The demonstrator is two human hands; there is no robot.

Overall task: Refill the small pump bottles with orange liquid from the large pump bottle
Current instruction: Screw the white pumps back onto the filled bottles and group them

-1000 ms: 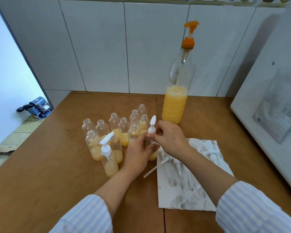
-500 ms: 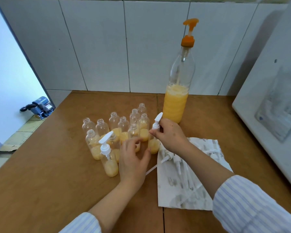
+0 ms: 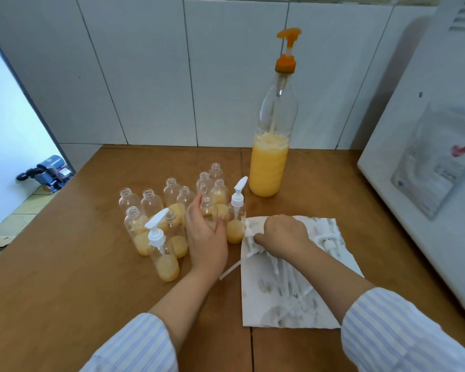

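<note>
At centre left of the frame, a cluster of small bottles (image 3: pixel 156 210) stands on the brown surface (image 3: pixel 65 291), most of them open-necked with orange liquid in the bottom. One at the near edge already wears a white pump (image 3: pixel 156 232). The left hand (image 3: pixel 206 237), which a moment ago steadied a bottle, now reaches into the cluster, fingers and thumb curving around an uncapped bottle (image 3: pixel 207 210). Just right of it stands the freshly capped bottle (image 3: pixel 236 218), released by both hands, so a second bottle looks finished. The right hand (image 3: pixel 285 234) has dropped to the paper towel (image 3: pixel 293 304) at centre right, fingers curled, pinching a loose pump head (image 3: pixel 250 234), likely for the next bottle. The large pump bottle (image 3: pixel 271 157) stands untouched at upper centre, about half full.
</note>
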